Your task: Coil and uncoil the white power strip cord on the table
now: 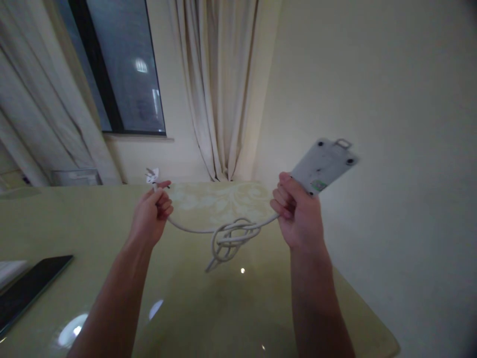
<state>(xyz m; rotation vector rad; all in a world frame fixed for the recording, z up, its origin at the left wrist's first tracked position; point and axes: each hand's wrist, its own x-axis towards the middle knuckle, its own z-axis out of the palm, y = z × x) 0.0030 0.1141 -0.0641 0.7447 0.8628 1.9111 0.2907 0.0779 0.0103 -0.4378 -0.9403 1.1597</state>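
A white power strip [323,164] is raised in my right hand [296,206], its underside with dark feet and a green label facing me. My right fingers wrap round its lower end, where the cord comes out. My left hand [154,206] is closed on the cord just below the white plug [151,175], whose prongs point up and away. Between the hands the pale cord [234,236] sags and is tangled in a loose knot of loops above the table.
Below is a glossy yellow-green table [208,308] with light reflections. A dark flat panel [33,288] lies at its left, beside a white object [11,272]. Behind are curtains [219,84] and a window [122,64]; a bare wall [391,149] stands at the right.
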